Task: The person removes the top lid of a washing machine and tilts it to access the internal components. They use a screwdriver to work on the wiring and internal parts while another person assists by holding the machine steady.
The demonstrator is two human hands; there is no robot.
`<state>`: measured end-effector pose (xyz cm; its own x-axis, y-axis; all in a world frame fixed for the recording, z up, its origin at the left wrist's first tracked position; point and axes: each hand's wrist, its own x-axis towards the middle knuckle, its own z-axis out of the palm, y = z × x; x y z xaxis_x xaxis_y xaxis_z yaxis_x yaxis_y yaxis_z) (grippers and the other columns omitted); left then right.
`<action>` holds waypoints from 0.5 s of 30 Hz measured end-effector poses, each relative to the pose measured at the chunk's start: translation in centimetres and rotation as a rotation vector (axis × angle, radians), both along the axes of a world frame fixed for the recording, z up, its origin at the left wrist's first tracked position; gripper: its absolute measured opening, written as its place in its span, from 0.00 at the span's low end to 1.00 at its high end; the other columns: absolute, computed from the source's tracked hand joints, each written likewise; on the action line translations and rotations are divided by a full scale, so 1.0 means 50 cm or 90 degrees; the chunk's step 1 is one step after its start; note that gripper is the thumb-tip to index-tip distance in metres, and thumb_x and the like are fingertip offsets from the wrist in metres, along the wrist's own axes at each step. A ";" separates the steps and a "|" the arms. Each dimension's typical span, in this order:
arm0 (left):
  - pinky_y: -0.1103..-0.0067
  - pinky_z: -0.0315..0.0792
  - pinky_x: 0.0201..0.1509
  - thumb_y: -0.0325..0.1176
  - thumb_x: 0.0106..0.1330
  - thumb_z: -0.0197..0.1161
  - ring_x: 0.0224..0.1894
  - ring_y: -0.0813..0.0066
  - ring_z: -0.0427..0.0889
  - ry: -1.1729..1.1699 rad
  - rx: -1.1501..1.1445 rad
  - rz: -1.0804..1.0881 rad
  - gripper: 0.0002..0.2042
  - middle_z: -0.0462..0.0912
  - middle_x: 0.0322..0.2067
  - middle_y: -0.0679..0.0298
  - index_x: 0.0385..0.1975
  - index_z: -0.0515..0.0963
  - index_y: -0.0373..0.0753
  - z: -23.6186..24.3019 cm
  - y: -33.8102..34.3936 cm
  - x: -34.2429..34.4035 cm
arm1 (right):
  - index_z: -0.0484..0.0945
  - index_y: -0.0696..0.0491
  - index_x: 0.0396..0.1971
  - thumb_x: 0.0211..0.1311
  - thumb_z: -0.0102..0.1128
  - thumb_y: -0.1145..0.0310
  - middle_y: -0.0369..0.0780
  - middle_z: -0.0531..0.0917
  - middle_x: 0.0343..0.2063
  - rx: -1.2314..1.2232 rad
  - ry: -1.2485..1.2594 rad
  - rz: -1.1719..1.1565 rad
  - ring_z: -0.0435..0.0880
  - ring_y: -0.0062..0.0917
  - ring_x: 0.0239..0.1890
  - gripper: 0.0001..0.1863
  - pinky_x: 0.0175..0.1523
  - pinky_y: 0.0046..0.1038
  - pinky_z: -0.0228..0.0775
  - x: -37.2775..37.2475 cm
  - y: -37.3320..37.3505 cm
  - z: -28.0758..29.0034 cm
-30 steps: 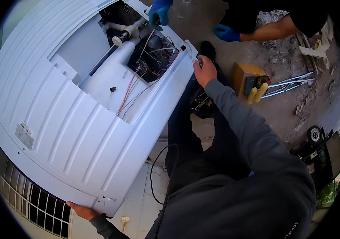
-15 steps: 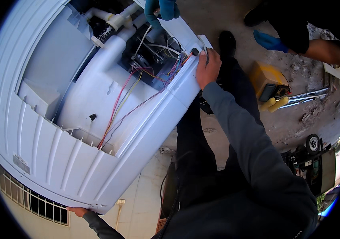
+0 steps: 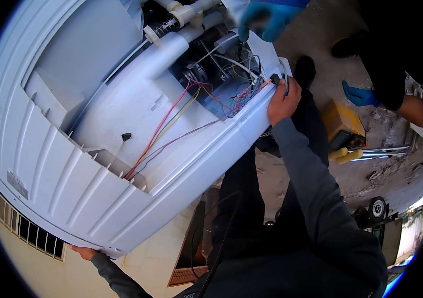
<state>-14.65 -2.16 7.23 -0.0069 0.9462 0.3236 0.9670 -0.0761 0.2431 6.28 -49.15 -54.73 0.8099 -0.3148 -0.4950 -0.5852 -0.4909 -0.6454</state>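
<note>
A white plastic washing machine (image 3: 191,193) with its back panel off is held tilted in front of me. Its inside shows a white tub (image 3: 137,94), a spring on a drain valve (image 3: 165,27), a motor (image 3: 196,73) and loose coloured wires (image 3: 176,116). My left hand (image 3: 85,252) is closed round the casing's lower left corner, fingertips partly hidden beneath it. At the opposite corner my right hand (image 3: 285,103) grips the edge, beside a grey cable (image 3: 286,82) and a black connector. Another person's blue-gloved hand (image 3: 271,20) reaches over the far edge.
A second blue-gloved hand (image 3: 361,94) hangs at the right. On the dirty floor stand a cardboard box (image 3: 338,116) with a dark meter (image 3: 341,138), yellow-handled tools (image 3: 349,155) and metal rods (image 3: 387,150). A small wheel (image 3: 377,209) is farther right; a barred window (image 3: 28,228) lower left.
The machine's wire end and my right hand now appear farther right and slightly lower. The other person's gloved hand has moved right over the edge. Both my hands keep their grip.
</note>
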 end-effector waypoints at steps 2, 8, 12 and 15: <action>0.62 0.80 0.51 0.52 0.78 0.42 0.47 0.55 0.85 0.031 -0.012 -0.002 0.30 0.83 0.51 0.48 0.55 0.76 0.27 0.025 0.029 -0.028 | 0.76 0.58 0.56 0.74 0.54 0.61 0.52 0.73 0.58 0.005 -0.003 0.005 0.71 0.49 0.59 0.20 0.65 0.45 0.63 -0.003 -0.001 -0.001; 0.63 0.79 0.54 0.54 0.78 0.40 0.50 0.56 0.83 0.039 -0.025 0.006 0.31 0.82 0.54 0.49 0.59 0.74 0.29 -0.006 0.019 -0.009 | 0.76 0.60 0.57 0.76 0.51 0.61 0.53 0.74 0.57 -0.020 -0.020 0.040 0.73 0.49 0.58 0.20 0.65 0.44 0.64 0.002 -0.005 0.001; 0.64 0.76 0.62 0.59 0.78 0.34 0.57 0.55 0.81 0.020 -0.058 0.027 0.36 0.79 0.60 0.51 0.67 0.70 0.34 0.037 0.056 -0.043 | 0.76 0.60 0.55 0.73 0.53 0.62 0.54 0.75 0.56 0.012 -0.031 0.022 0.72 0.51 0.58 0.20 0.64 0.47 0.61 0.002 -0.004 0.002; 0.63 0.76 0.63 0.60 0.78 0.34 0.58 0.54 0.81 0.050 -0.080 0.028 0.36 0.79 0.61 0.51 0.67 0.70 0.34 0.022 0.049 -0.028 | 0.75 0.60 0.56 0.73 0.53 0.61 0.54 0.74 0.57 0.002 -0.024 0.024 0.70 0.51 0.59 0.21 0.65 0.47 0.60 0.001 -0.006 0.006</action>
<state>-16.04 0.27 8.35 -0.0290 0.9786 0.2037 0.9853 -0.0064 0.1707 6.35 -49.43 -54.43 0.8397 -0.2817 -0.4642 -0.5408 -0.5106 -0.6685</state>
